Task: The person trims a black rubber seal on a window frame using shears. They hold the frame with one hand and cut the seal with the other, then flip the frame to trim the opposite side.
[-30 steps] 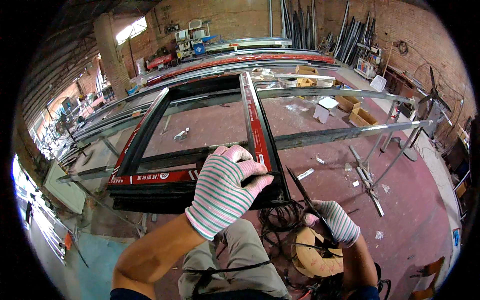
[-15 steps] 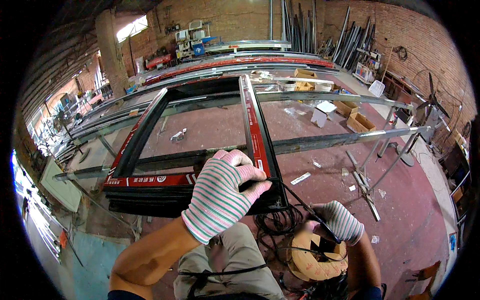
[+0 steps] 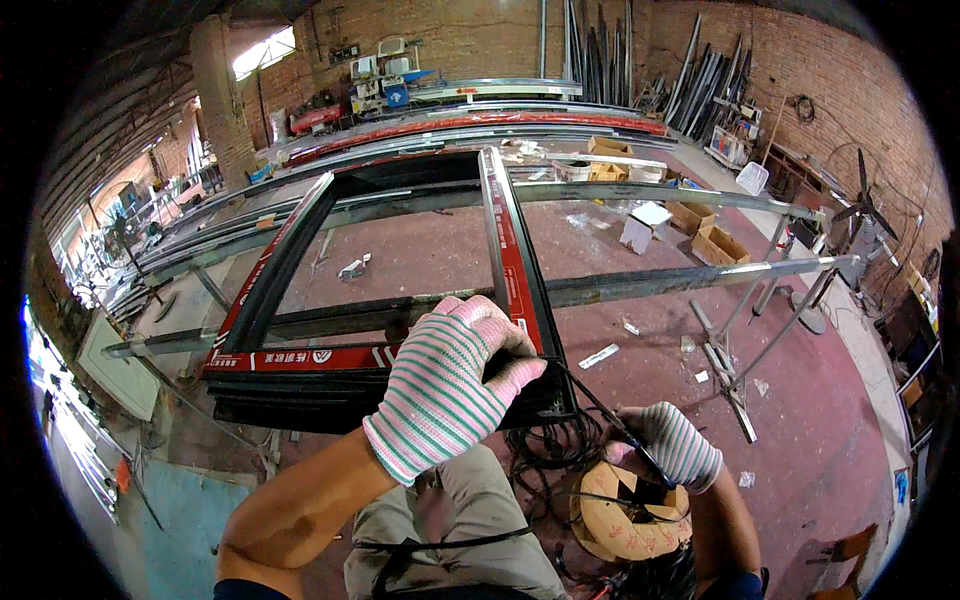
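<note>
A stack of black rectangular frames (image 3: 310, 358) with red film strips lies before me, their open middles showing the floor. My left hand (image 3: 450, 375), in a striped pink, white and green glove, is closed at the near right corner. Its thumb and forefinger pinch one end of a thin black rubber sealing strip (image 3: 592, 398) against the frame. From there the strip slants down to the right. My right hand (image 3: 678, 447), gloved alike, is closed around the strip, below and to the right of the frame. Loose coils of black strip (image 3: 550, 450) hang between the hands.
A cardboard reel (image 3: 615, 530) sits below my right hand. Metal rails (image 3: 680, 277) on legs carry the frames and reach out to the right. Open cardboard boxes (image 3: 720, 245) and scraps lie on the red floor. Long metal profiles (image 3: 480, 130) are stacked at the back.
The hands keep their grips and nearly the same places. My right hand has shifted very slightly left with the strip. The frames look almost unmoved.
</note>
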Demonstrator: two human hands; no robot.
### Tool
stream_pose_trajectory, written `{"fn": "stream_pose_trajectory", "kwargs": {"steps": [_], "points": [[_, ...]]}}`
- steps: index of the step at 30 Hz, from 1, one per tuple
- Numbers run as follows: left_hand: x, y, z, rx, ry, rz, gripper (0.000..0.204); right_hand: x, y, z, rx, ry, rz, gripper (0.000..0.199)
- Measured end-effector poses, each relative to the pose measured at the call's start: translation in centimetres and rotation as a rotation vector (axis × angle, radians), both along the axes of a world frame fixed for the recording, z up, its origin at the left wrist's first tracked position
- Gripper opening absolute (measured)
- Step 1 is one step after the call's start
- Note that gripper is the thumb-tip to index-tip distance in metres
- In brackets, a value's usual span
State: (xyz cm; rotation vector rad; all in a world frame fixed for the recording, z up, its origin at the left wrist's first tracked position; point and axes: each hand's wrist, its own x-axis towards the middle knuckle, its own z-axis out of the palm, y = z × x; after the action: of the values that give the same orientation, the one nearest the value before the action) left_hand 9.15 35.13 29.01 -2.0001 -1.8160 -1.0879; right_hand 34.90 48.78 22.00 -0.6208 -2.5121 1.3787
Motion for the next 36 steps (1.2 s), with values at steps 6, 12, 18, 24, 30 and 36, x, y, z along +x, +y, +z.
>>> {"fn": "stream_pose_trajectory", "kwargs": {"steps": [6, 12, 18, 24, 30, 36], "points": [[0.1, 0.1, 0.2, -0.017, -0.006, 0.001, 0.023, 0.3, 0.5, -1.2, 0.065, 0.005, 0.007, 0.039], [0.1, 0.0, 0.3, -0.02, 0.003, 0.002, 0.023, 0.2, 0.4, -1.1, 0.027, 0.0, 0.005, 0.039], [0.0, 0.1, 0.2, -0.022, -0.014, -0.006, 0.023, -0.1, 0.0, -0.6, 0.028, 0.001, -0.028, 0.042], [0.0, 0.2, 0.1, -0.001, -0.029, -0.016, 0.022, -0.2, -0.3, -0.1, 0.071, -0.015, -0.043, 0.045], [-0.2, -0.1, 0.1, -0.019, -0.027, 0.002, 0.022, -0.6, 0.0, -0.2, 0.072, -0.022, -0.01, 0.045], [-0.2, -0.1, 0.0, -0.019, -0.017, 0.017, 0.023, -0.7, 0.3, -0.4, 0.009, 0.022, 0.019, 0.04]]}}
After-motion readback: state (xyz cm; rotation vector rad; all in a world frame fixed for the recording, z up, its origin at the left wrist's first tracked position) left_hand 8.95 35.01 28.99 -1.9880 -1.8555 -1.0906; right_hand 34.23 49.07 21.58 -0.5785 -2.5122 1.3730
